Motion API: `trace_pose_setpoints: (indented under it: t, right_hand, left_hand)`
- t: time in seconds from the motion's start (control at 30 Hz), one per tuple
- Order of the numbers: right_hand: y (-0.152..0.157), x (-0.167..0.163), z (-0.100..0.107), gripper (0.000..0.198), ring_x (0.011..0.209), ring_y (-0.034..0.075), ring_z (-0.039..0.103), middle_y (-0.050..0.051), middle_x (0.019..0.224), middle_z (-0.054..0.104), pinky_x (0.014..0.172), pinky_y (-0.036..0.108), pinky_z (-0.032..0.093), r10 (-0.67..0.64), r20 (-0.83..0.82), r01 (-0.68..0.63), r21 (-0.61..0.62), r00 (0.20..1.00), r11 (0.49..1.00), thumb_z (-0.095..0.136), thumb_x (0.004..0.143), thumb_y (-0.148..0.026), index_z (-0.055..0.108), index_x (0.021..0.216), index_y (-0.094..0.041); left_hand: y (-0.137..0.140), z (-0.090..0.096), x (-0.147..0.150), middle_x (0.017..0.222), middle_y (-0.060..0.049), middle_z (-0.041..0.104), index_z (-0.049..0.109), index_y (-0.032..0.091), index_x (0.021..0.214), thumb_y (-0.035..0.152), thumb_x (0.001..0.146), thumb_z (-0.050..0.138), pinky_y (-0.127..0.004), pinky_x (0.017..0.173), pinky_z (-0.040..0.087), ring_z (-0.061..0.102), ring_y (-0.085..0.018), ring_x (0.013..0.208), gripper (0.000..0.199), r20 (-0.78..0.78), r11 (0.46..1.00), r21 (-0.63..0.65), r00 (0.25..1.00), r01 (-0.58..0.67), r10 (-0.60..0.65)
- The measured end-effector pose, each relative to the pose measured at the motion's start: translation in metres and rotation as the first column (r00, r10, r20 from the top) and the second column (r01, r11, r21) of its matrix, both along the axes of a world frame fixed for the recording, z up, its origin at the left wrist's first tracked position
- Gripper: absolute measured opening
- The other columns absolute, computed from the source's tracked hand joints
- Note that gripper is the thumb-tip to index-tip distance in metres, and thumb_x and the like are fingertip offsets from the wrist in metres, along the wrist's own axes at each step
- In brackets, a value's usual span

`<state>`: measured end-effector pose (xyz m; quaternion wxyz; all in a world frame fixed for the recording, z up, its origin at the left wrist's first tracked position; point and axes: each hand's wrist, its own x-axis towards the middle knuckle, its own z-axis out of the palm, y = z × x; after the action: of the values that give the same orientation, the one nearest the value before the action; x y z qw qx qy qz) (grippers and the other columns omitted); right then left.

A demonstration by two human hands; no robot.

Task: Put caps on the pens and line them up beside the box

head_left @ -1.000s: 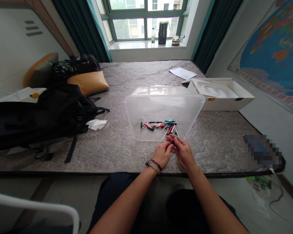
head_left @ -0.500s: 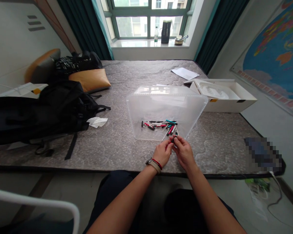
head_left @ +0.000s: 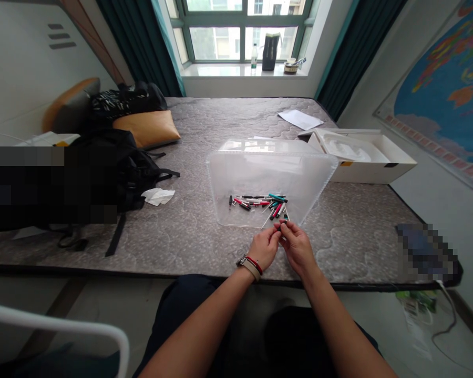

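My left hand and my right hand meet just in front of a clear plastic bin. Both are closed, fingertips together around a small dark piece, mostly covered by the fingers, so its exact kind is unclear. A watch and bands circle my left wrist. Inside the bin lie several slim pen-like pieces in red, black, teal and white or silver. One short black-handled piece rests apart at the left of the pile.
On the quilted grey mattress, a black backpack and a crumpled tissue lie left. A tan cushion sits behind them. An open white box stands right, with paper beyond it. A blurred device lies near the right edge.
The view has shifted slightly. My hands stay together at the bin's front, with small finger movements around the dark piece; the red seen by my left fingers is now less visible.
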<state>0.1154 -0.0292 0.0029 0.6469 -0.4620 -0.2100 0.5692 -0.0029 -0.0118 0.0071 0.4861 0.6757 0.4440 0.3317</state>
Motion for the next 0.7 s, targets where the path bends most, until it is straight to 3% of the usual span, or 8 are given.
trace_pose_setpoints:
  t: [0.17,0.37,0.5,0.7]
  right_hand:
    - [0.0007,0.0004,-0.0002,0.031,0.076,0.014,0.066,0.002,0.084,0.074,0.068,0.024,0.054,-0.046,0.011,0.047,-0.012,0.999,0.999,0.086,0.064,-0.033,0.070,0.088,-0.020]
    - [-0.0013,0.0004,0.0039,0.032,0.093,0.020,0.067,0.007,0.104,0.074,0.075,0.029,0.054,0.027,0.005,-0.028,0.025,1.000,0.999,0.075,0.077,-0.041,0.072,0.102,-0.022]
    - [-0.0008,0.0007,0.0033,0.027,0.090,0.017,0.067,0.005,0.100,0.074,0.077,0.027,0.054,0.023,-0.011,-0.023,0.024,1.000,0.999,0.078,0.075,-0.037,0.074,0.097,-0.022]
    - [-0.0012,0.0008,0.0060,0.026,0.077,0.015,0.065,0.003,0.092,0.072,0.063,0.024,0.053,0.004,-0.032,-0.003,0.035,0.999,0.999,0.081,0.071,-0.034,0.072,0.092,-0.022]
  left_hand:
    - [-0.0008,0.0012,0.0000,0.058,0.002,0.054,0.063,0.017,0.081,0.033,0.097,0.042,-0.025,0.059,0.036,0.051,-0.012,0.056,0.031,0.027,0.999,-0.005,0.999,0.033,-0.032]
    - [-0.0013,0.0006,0.0021,0.058,0.002,0.052,0.062,0.016,0.086,0.036,0.098,0.040,-0.024,0.058,0.037,0.050,-0.012,0.056,0.032,0.105,0.996,-0.084,0.994,0.025,-0.016]
    - [-0.0004,-0.0012,0.0024,0.059,0.002,0.052,0.061,0.016,0.085,0.039,0.098,0.040,-0.023,0.057,0.036,0.048,-0.011,0.055,0.034,0.139,0.996,-0.090,0.990,0.028,-0.015]
    - [-0.0014,-0.0028,0.0020,0.055,0.002,0.051,0.060,0.016,0.083,0.042,0.099,0.035,-0.023,0.058,0.039,0.050,-0.010,0.053,0.040,0.163,0.993,-0.090,0.985,0.075,-0.060]
